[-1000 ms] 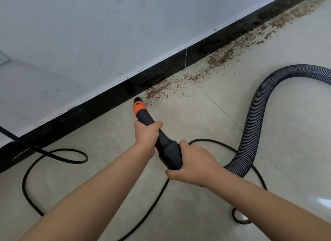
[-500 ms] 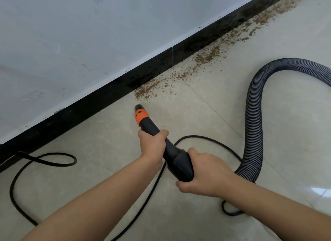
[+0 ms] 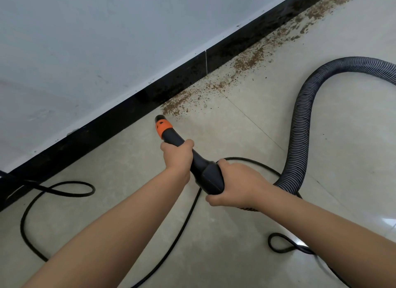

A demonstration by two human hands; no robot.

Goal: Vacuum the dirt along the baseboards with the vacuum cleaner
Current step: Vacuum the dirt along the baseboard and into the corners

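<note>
One vacuum nozzle (image 3: 164, 128) is gripped by two hands: left hand (image 3: 177, 157) curled round the neck, right hand (image 3: 236, 183) wrapped round the rear. The tip is parked just short of the dirt (image 3: 246, 61) strung along the one black baseboard (image 3: 120, 124). One ribbed hose (image 3: 300, 137) and one cord (image 3: 53, 189) are looped on floor well off that baseboard.

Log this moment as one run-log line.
left hand: grips nozzle | right hand: grips nozzle rear | nozzle tip: just short of dirt beside baseboard | hose: curves right
</note>
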